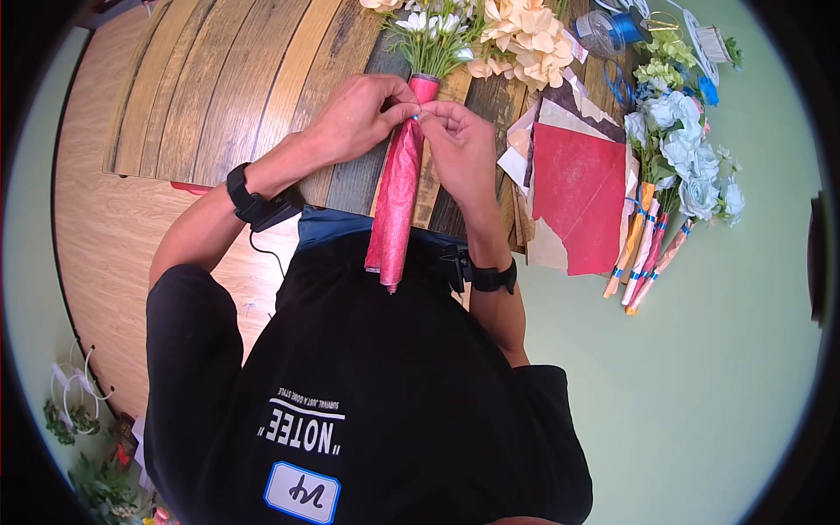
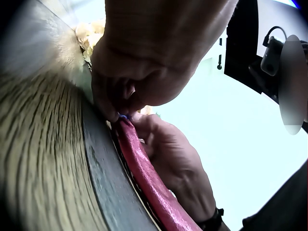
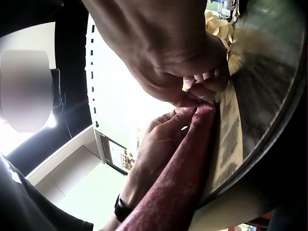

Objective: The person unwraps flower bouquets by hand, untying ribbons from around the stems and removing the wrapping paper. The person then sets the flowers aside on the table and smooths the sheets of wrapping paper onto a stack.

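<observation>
A long bundle wrapped in crinkled red paper lies over the table's near edge, with white flowers at its far end. Around its upper part, a small bit of blue ribbon shows between the fingertips. The left hand pinches at the ribbon from the left, and the right hand pinches at it from the right. In the left wrist view the blue ribbon sits at the narrowed neck of the red wrap. The right wrist view shows both hands' fingertips meeting there, partly hiding the ribbon.
Peach flowers lie beyond the hands. Red paper covers other sheets to the right. Farther right are pale blue flowers and several wrapped stems tied in blue. Ribbon spools stand at the back right.
</observation>
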A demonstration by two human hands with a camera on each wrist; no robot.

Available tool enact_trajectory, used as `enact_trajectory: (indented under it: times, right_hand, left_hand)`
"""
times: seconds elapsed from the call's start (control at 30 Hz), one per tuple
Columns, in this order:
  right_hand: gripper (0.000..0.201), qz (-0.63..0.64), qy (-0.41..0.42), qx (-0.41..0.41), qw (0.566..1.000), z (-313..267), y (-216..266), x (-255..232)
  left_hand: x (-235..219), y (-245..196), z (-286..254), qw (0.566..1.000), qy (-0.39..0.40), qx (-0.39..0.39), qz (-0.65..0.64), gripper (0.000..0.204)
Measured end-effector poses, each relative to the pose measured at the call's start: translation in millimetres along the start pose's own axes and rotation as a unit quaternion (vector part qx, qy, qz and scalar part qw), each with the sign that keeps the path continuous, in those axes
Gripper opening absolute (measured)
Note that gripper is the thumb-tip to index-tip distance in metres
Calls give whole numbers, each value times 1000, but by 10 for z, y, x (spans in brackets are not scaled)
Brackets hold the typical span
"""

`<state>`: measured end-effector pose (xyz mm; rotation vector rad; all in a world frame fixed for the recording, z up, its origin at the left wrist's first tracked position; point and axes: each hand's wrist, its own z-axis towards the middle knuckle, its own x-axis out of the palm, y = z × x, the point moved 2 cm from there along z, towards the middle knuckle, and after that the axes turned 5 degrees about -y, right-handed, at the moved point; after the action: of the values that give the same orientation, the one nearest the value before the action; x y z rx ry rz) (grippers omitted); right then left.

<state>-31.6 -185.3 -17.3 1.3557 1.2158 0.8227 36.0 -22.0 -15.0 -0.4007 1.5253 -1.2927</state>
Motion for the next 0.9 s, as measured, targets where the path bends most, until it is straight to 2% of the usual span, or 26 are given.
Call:
enact_trajectory:
  times: [0.1, 0.3, 0.47, 0.67, 0.73, 0.9]
  right_hand:
    - [16, 41, 41, 52, 997, 45, -52, -46]
    - [16, 80, 79, 65, 992, 54, -61, -74]
    - [16, 74, 68, 57, 993, 54, -87, -68]
    - [16, 68, 66, 52, 994, 56, -76, -60]
    - [16, 79, 66, 51, 993, 57, -78, -63]
    - [16, 111, 75, 84, 987, 60, -56, -84]
  left_hand:
    - [12, 2, -30, 1000, -7, 0, -16, 16]
    - [33, 57, -22, 998, 7, -30, -52, 15]
    - [34, 86, -1, 996, 18, -27, -80, 16]
    - [26, 196, 55, 976, 68, -75, -191, 14]
    - [22, 209, 70, 958, 103, -102, -248, 14]
    - [14, 143, 68, 963, 91, -101, -232, 15]
